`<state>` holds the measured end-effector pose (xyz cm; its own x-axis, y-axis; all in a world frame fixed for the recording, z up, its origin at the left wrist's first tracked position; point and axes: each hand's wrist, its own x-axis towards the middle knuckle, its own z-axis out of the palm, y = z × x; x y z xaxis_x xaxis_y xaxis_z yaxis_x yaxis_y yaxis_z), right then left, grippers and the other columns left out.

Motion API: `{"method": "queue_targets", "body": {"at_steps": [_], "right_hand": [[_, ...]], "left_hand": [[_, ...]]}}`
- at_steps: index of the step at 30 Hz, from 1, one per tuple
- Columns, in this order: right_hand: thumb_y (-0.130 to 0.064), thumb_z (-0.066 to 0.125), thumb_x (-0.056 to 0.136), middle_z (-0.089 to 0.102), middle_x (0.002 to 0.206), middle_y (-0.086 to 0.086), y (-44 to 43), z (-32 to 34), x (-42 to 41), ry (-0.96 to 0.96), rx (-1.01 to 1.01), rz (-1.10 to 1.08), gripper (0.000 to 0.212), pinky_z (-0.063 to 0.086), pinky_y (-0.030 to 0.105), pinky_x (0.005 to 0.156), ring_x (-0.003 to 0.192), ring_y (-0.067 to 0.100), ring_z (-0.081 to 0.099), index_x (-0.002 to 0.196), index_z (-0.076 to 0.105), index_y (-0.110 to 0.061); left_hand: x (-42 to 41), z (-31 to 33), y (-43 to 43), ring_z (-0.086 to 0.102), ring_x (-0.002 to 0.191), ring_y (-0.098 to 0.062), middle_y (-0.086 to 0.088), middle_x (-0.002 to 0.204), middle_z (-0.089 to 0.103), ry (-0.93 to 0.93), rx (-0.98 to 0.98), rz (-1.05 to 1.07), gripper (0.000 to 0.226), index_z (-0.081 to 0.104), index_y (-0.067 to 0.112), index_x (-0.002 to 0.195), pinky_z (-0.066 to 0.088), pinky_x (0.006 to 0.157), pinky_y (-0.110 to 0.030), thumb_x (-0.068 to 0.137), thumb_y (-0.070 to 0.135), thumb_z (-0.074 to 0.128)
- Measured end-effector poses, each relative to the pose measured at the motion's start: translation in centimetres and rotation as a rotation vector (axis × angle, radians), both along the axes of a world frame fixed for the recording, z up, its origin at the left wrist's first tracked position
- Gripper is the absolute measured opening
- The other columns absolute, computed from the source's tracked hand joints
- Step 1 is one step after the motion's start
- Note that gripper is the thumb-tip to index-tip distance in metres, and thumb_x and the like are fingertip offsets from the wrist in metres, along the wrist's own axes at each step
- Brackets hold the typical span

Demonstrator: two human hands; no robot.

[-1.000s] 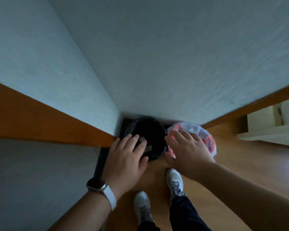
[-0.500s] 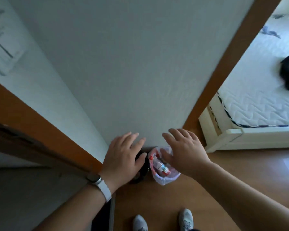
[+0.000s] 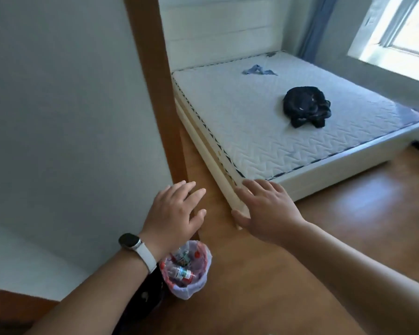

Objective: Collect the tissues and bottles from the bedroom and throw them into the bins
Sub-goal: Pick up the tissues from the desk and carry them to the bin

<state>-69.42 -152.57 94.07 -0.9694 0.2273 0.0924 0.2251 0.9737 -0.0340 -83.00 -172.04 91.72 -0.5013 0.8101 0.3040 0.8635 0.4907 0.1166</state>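
My left hand and my right hand are held out in front of me, palms down, fingers spread, holding nothing. Below my left wrist stands a small bin with a clear liner on the wooden floor by the wall. A plastic bottle with a red label lies inside it with other litter. A black bin stands just left of it, mostly hidden under my left forearm. I see no tissues or loose bottles elsewhere.
A white bed with a bare quilted mattress fills the right half. On it lie a crumpled black garment and a small blue cloth. A brown door frame edges the white wall. A window is at the far right.
My view has lifted from the two bins in the corner and swung right to the bedroom and bed. Both hands stayed empty and spread, rising away from the bins.
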Motion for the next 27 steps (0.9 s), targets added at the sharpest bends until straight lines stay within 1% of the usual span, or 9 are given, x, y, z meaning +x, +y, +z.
{"method": "queue_targets", "body": {"at_steps": [3,5,8,10,12,15,22,27], "right_hand": [[-0.057,0.041,0.087,0.051,0.131,-0.005,6.0,1.4,4.1,0.042,0.016,-0.08,0.053,0.027,0.036,0.107,0.127,0.019,0.041,0.131,0.049,-0.028],[-0.056,0.042,0.085,0.054,0.128,-0.004,9.4,2.1,6.7,0.099,0.024,-0.127,0.053,0.032,0.037,0.104,0.125,0.02,0.045,0.128,0.054,-0.026],[-0.056,0.043,0.083,0.056,0.126,-0.004,13.8,2.5,10.7,0.137,0.032,-0.169,0.053,0.035,0.038,0.104,0.124,0.021,0.047,0.124,0.055,-0.025],[-0.056,0.047,0.082,0.057,0.126,-0.003,16.3,2.8,13.0,0.174,0.051,-0.203,0.051,0.037,0.039,0.102,0.123,0.022,0.049,0.122,0.056,-0.025],[-0.056,0.048,0.081,0.059,0.126,-0.002,18.6,3.1,15.1,0.201,0.067,-0.242,0.052,0.039,0.039,0.101,0.121,0.022,0.051,0.122,0.057,-0.025],[-0.057,0.046,0.082,0.059,0.127,-0.001,21.5,3.4,17.8,0.243,0.042,-0.31,0.054,0.039,0.041,0.102,0.121,0.024,0.052,0.123,0.058,-0.025],[-0.058,0.041,0.085,0.056,0.132,-0.001,26.3,3.0,21.9,0.277,0.021,-0.499,0.055,0.035,0.039,0.105,0.126,0.024,0.047,0.128,0.056,-0.026],[-0.054,0.041,0.086,0.058,0.127,-0.001,29.5,2.1,23.0,0.272,0.068,-0.61,0.052,0.039,0.038,0.1,0.12,0.024,0.051,0.125,0.059,-0.024]], "left_hand": [[2.2,1.5,6.3,0.052,0.125,-0.026,-0.005,0.131,0.06,0.026,0.027,-0.064,0.046,0.059,0.022,0.128,0.043,0.103,-0.048,0.09,0.046,0.047],[3.6,2.2,10.2,0.051,0.126,-0.026,-0.004,0.132,0.059,0.033,0.03,-0.111,0.047,0.058,0.023,0.13,0.042,0.104,-0.048,0.092,0.046,0.045],[6.2,2.9,15.7,0.049,0.127,-0.025,-0.002,0.134,0.057,0.046,0.038,-0.181,0.044,0.056,0.024,0.13,0.041,0.104,-0.049,0.091,0.044,0.051],[7.8,3.2,18.8,0.048,0.126,-0.023,-0.001,0.132,0.057,0.063,0.041,-0.225,0.043,0.056,0.024,0.13,0.041,0.104,-0.048,0.091,0.042,0.054],[9.1,3.5,21.6,0.049,0.125,-0.022,0.0,0.131,0.057,0.076,0.043,-0.259,0.043,0.058,0.023,0.128,0.039,0.105,-0.045,0.09,0.043,0.052],[10.8,4.0,25.2,0.049,0.123,-0.02,0.0,0.129,0.058,0.093,0.035,-0.311,0.042,0.058,0.024,0.126,0.036,0.104,-0.041,0.09,0.045,0.049],[12.0,4.3,33.7,0.052,0.123,-0.026,-0.002,0.131,0.06,0.113,0.003,-0.452,0.046,0.06,0.022,0.126,0.043,0.102,-0.048,0.091,0.047,0.043],[11.8,2.6,40.2,0.053,0.123,-0.026,-0.002,0.13,0.061,0.088,0.036,-0.589,0.046,0.06,0.021,0.126,0.043,0.1,-0.047,0.091,0.047,0.044]]}}
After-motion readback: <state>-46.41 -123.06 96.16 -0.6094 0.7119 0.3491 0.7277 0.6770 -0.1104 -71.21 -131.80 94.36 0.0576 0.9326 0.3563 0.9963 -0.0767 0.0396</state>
